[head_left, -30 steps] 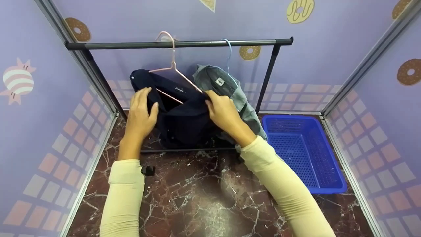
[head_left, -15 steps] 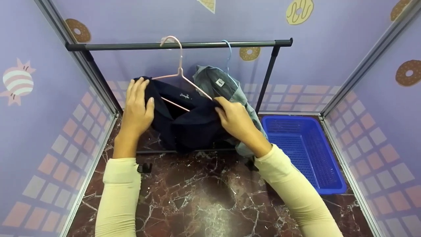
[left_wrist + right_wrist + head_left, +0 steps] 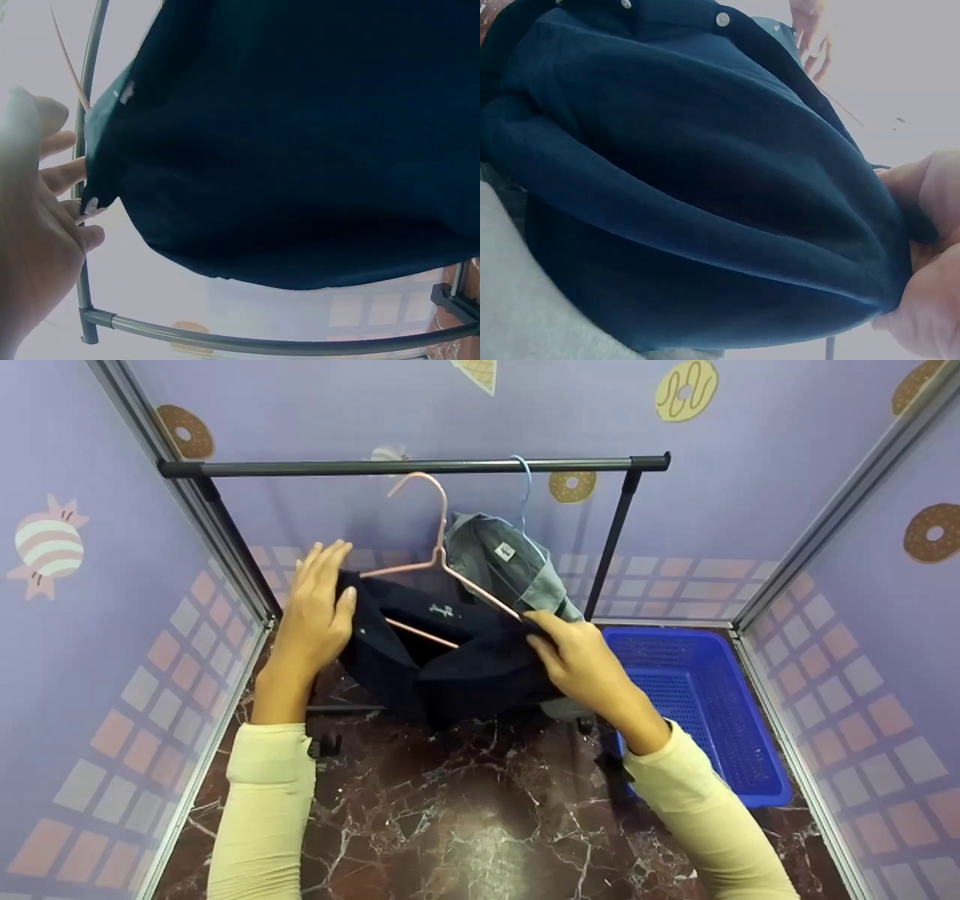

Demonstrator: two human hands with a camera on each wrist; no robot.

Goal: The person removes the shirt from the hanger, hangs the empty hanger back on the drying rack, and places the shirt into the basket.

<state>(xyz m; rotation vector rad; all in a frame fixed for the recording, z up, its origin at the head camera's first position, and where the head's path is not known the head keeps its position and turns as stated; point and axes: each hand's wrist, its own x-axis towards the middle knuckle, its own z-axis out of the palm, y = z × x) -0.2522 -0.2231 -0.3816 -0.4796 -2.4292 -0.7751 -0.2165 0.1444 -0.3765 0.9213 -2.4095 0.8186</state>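
A dark navy buttoned shirt sits on a pink hanger, its collar area spread wide. The hanger's hook appears below the rail in the head view, apart from it. My right hand pinches the shirt's right-side shoulder at the hanger's end, thumb against fingers. On the other side my left hand lies against the shirt's edge with fingers extended. The left wrist view shows those fingers beside and partly behind the cloth. In the right wrist view, navy cloth fills most of the picture.
A dark metal rail spans the back on a floor stand. A grey-green shirt hangs there from a blue hanger, behind the navy one. A blue basket stands at right on the marbled floor. Patterned walls enclose both sides.
The pink hanger and navy shirt have moved right and down, so the hook has left the rail. My right hand travelled with them; the left hand shifted slightly, its fingers straighter.
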